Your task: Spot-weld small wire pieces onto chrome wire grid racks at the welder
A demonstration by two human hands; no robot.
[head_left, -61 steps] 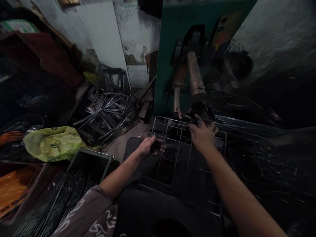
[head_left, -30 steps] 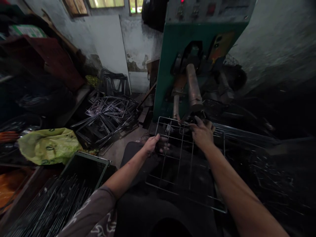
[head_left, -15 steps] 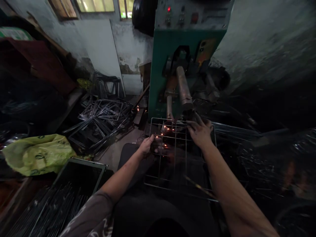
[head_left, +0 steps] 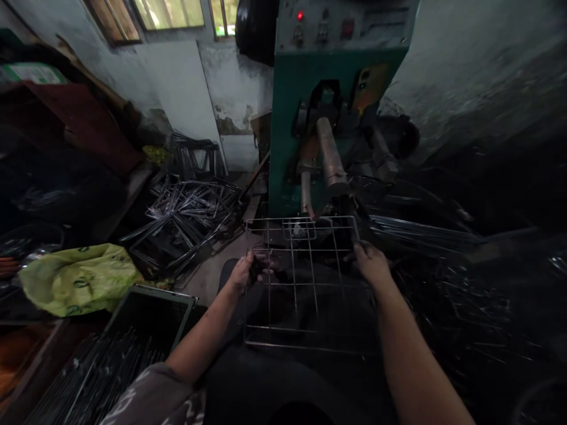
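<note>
Between my hands is a wire rack (head_left: 293, 284), a rectangular grid of thin metal rods, held roughly level above my lap. My left hand (head_left: 250, 268) is closed on its left edge, with some fingers under the wires. On the right edge, near the far corner, my right hand (head_left: 371, 260) grips the frame. The rack's far edge lies by the lower electrode (head_left: 306, 193) of a green spot welding machine (head_left: 287, 118). Above it slants the thicker upper electrode (head_left: 330, 150). A small wire rectangle (head_left: 287, 235) shows at the rack's far edge.
Bent wire frames (head_left: 186, 206) lie heaped on the floor at left. Nearer stand a yellow-green sack (head_left: 77, 280) and a dark crate (head_left: 186, 316) beside loose metal rods (head_left: 88, 372). Long rods (head_left: 411, 230) lie at right. A phone (head_left: 370, 85) rests against the machine.
The rack has shifted left and slightly toward me, both hands still on it. My right hand has come down from the far edge to the right side. The sparks are gone.
</note>
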